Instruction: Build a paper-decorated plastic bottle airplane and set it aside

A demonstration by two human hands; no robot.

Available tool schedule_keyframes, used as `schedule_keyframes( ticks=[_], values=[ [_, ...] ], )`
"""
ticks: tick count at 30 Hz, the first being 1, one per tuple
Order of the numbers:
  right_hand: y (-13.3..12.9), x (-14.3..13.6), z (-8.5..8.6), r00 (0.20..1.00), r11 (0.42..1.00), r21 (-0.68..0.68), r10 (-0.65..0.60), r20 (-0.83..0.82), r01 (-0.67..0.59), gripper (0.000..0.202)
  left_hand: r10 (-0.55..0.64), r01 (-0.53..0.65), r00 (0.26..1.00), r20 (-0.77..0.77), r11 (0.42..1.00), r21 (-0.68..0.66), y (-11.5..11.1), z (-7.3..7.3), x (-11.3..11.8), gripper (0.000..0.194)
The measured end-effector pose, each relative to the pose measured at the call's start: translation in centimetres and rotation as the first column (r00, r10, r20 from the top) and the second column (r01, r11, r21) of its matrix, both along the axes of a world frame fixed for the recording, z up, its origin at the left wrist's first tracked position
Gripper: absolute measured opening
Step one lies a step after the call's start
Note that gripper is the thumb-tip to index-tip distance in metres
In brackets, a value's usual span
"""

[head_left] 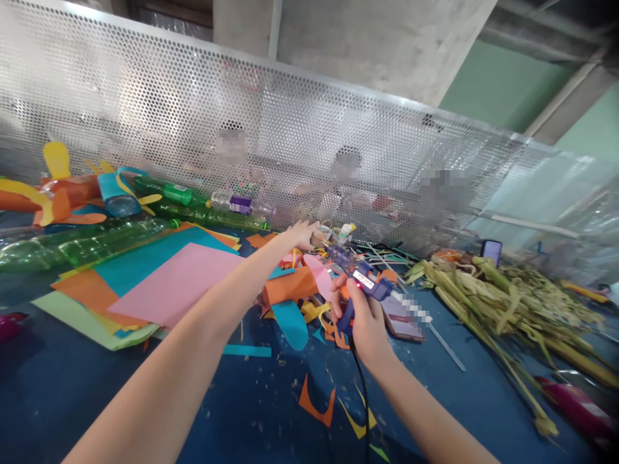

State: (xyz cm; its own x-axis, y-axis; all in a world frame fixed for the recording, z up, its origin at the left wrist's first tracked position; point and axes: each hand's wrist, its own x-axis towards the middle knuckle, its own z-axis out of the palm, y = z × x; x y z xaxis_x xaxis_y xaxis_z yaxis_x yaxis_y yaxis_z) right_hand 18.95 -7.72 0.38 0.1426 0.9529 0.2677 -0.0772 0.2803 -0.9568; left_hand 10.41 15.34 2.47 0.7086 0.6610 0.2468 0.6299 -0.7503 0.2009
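The forearms [213, 316] are bare — slim, smooth, tapering

The head-worn camera looks forward and down over both hands [304, 236] [366, 322] toward a perforated screen [300, 122].

Hot-glue gun [375, 288], one. I log a blue-purple body, white label [362, 278] on the upper side, small red light [358, 284] lit. Gripped in the right hand [366, 320], front end directed forward toward the left hand [302, 234]. Whitish glue stick [397, 297] protruding from rear; black cable [361, 380] trailing from handle base.
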Motion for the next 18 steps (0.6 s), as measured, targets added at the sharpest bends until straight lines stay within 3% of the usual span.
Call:
schedule_keyframes(
  ticks=[5, 8, 11, 18],
  values=[
    [0.3, 0.1, -0.8, 0.996, 1.0, 0.009, 0.023, 0.087, -0.024, 0.03, 0.166, -0.165, 0.974, 0.158, 0.986, -0.017, -0.1, 0.4, -3.5, 0.024],
    [0.4, 0.2, -1.1, 0.986, 1.0, -0.008, 0.016, 0.164, -0.014, 0.036, 0.217, -0.208, 0.947, 0.236, 0.976, -0.063, -1.6, 0.9, -6.0, 0.037],
    [0.3, 0.2, -0.9, 0.962, 0.999, -0.022, -0.021, 0.271, 0.028, 0.037, 0.178, -0.143, 0.945, 0.275, 0.98, -0.14, -4.4, 0.6, -8.7, 0.038],
    [-0.2, -0.1, -0.5, 0.837, 0.995, -0.094, 0.023, 0.547, 0.034, 0.034, 0.078, 0.002, 0.911, 0.404, 0.981, -0.193, -11.6, -2.7, -13.4, 0.028]
  ],
)
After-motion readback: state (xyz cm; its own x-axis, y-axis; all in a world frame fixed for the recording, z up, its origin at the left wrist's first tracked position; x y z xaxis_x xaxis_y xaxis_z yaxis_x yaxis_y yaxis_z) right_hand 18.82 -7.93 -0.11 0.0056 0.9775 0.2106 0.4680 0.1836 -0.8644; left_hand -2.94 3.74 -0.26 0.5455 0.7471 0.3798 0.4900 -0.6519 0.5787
